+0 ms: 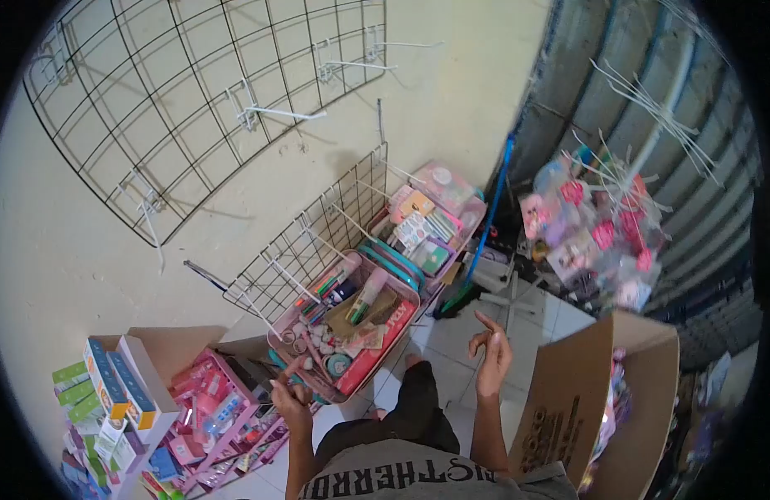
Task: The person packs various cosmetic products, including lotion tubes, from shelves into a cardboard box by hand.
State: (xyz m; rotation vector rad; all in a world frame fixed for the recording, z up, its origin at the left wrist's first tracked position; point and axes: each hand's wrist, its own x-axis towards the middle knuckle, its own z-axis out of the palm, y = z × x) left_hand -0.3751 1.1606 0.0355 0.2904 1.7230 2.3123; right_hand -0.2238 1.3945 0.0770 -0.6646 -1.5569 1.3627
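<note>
My left hand [293, 398] is raised at the near left edge of a pink basket [412, 293], its fingers apart and nothing in them. On the other side of my body, my right hand [492, 357] is held up over the tiled floor, fingers partly bent and spread, holding nothing. Pens, a red box [377, 348], small round items and a clear tube [367, 295] lie in the pink basket. Behind it, a second basket holds notebooks and a pink patterned pouch [443, 185].
A wire grid [193, 108] with white hooks hangs on the wall; a smaller grid [318, 218] leans behind the baskets. Boxes of goods and a pink crate [247, 410] stand left. An open cardboard box [562, 398] stands right, near a blue-handled broom [490, 218] and hanging bagged items [602, 235].
</note>
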